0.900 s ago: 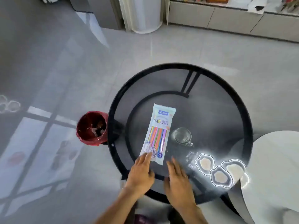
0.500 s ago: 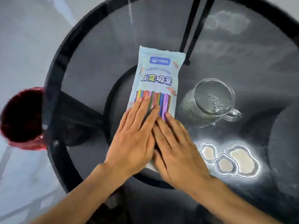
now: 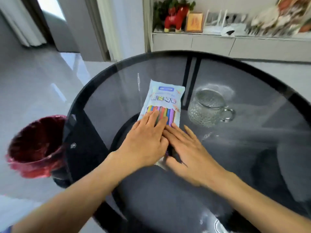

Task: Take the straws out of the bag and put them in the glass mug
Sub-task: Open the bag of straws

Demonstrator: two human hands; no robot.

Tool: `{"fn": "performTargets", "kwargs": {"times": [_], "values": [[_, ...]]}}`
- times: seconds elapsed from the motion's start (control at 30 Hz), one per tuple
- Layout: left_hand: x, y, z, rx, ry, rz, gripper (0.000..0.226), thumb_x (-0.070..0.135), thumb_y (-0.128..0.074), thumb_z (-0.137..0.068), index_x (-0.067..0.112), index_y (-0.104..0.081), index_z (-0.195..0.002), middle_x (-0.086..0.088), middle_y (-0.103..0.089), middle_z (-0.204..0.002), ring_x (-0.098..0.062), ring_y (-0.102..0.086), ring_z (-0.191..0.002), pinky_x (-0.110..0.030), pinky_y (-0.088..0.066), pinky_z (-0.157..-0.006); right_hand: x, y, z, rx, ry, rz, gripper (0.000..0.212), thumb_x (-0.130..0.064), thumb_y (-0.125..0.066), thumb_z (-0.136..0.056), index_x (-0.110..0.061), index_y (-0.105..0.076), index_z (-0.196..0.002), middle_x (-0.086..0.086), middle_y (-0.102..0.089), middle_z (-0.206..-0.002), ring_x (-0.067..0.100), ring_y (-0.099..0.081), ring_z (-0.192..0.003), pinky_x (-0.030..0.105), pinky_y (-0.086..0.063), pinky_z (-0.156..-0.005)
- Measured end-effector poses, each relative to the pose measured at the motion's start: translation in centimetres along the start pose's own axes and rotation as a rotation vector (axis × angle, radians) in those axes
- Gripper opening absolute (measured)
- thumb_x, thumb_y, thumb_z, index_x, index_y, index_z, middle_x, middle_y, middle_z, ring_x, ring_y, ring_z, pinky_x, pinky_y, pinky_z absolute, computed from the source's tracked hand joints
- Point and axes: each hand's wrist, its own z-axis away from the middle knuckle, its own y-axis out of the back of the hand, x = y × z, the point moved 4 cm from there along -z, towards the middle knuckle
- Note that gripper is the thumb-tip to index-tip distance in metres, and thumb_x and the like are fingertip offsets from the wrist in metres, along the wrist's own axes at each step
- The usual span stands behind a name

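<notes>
both hands (image 3: 165, 142) lie flat on the straw bag (image 3: 162, 102).

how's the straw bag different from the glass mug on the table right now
The straw bag lies flat; the glass mug stands upright. The bag is opaque pale blue with coloured straws showing through its window; the mug is clear, knobbly and looks empty. The left hand and right hand rest on the bag; nothing touches the mug. Both sit on the round dark glass table.
</notes>
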Motion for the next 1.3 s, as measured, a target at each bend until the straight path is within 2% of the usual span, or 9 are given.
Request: {"fn": "performTargets", "kwargs": {"times": [0.23,0.3,0.43,0.53,0.7,0.87,1.0,1.1,1.3], "values": [[0.6,2.3,5.8,-0.045,0.073,0.048,0.025,0.025,-0.043,-0.091,0.014,-0.046,-0.114,-0.004,-0.042,-0.125,-0.026,-0.044,-0.118,-0.036,-0.040,-0.081,-4.8,0.3,5.0,-0.028,-0.087,-0.335,0.075,-0.044,-0.036,-0.068,-0.029,-0.048,-0.141,-0.016,-0.047,-0.147,-0.001,-0.040,-0.135,0.028,-0.019,-0.119],[0.3,2.1,7.5,0.004,0.122,0.065,0.035,0.043,-0.046,-0.094,0.015,-0.046,-0.114,-0.002,-0.042,-0.121,-0.025,-0.045,-0.113,-0.037,-0.043,-0.086,-4.1,1.8,5.7,0.100,-0.210,-0.470,0.048,-0.029,-0.052,-0.076,-0.031,-0.063,-0.123,-0.012,-0.067,-0.123,-0.008,-0.060,-0.105,0.021,-0.045,-0.097],[-0.6,1.7,8.9,-0.018,0.384,0.109,0.085,0.072,-0.061,-0.069,0.023,-0.033,-0.132,-0.001,-0.042,-0.126,-0.026,-0.045,-0.115,-0.040,-0.037,-0.099,-0.7,4.3,6.9,0.239,-0.522,-0.610,0.041,-0.018,-0.059,-0.088,-0.033,-0.056,-0.126,-0.010,-0.062,-0.104,-0.005,-0.058,-0.083,0.014,-0.041,-0.065],[-0.8,2.4,8.0,-0.134,0.308,0.113,0.078,0.049,-0.071,-0.070,0.031,-0.033,-0.135,0.003,-0.045,-0.133,-0.026,-0.042,-0.121,-0.041,-0.035,-0.099,0.5,4.4,6.6,0.226,-0.586,-0.678,0.053,-0.021,-0.060,-0.090,-0.031,-0.044,-0.139,-0.013,-0.053,-0.131,0.005,-0.060,-0.097,0.020,-0.043,-0.070],[-3.4,3.3,7.3,-0.336,0.191,0.272,0.072,0.024,-0.078,-0.067,0.050,-0.038,-0.122,0.009,-0.044,-0.128,-0.019,-0.045,-0.114,-0.041,-0.042,-0.104,2.3,4.2,6.0,0.289,-0.748,-1.082,0.064,-0.020,-0.068,-0.086,-0.022,-0.038,-0.142,0.002,-0.061,-0.117,0.022,-0.069,-0.086,0.036,-0.057,-0.060],[-5.1,3.3,6.4,-0.350,0.148,0.295,0.066,0.005,-0.062,-0.069,0.054,-0.042,-0.109,0.008,-0.042,-0.131,-0.018,-0.046,-0.118,-0.036,-0.044,-0.102,3.6,3.7,4.8,0.192,-0.838,-1.016,0.016,-0.024,-0.068,-0.087,-0.010,-0.059,-0.085,0.008,-0.058,-0.070,0.020,-0.047,-0.041,0.024,-0.040,-0.040],[-4.7,3.4,5.3,-0.138,0.103,0.154,0.067,-0.007,-0.050,-0.068,0.044,-0.045,-0.112,0.016,-0.045,-0.136,-0.018,-0.028,-0.139,-0.037,-0.026,-0.113,4.2,4.1,4.3,0.048,-0.786,-0.998,0.029,-0.029,-0.068,-0.087,-0.018,-0.052,-0.065,-0.001,-0.031,-0.050,0.014,-0.025,-0.038,0.019,-0.023,-0.042],[-3.3,4.0,4.6,0.276,0.092,0.037,0.067,-0.007,-0.056,-0.063,0.035,-0.056,-0.115,0.010,-0.059,-0.128,-0.025,-0.050,-0.126,-0.042,-0.037,-0.106,2.5,4.9,3.8,0.178,-0.636,-1.083,0.025,-0.020,-0.067,-0.089,-0.016,-0.071,-0.064,0.005,-0.059,-0.060,0.017,-0.048,-0.046,0.024,-0.040,-0.042],[3.5,5.7,5.7,0.603,0.013,0.650,0.038,0.023,-0.061,-0.090,0.040,-0.055,-0.123,0.027,-0.050,-0.133,0.003,-0.041,-0.132,-0.016,-0.031,-0.109,-2.4,7.9,4.0,0.585,-0.174,-1.244,0.012,-0.017,-0.069,-0.083,-0.005,-0.070,-0.080,0.013,-0.073,-0.106,0.026,-0.070,-0.091,0.042,-0.056,-0.077]]}}
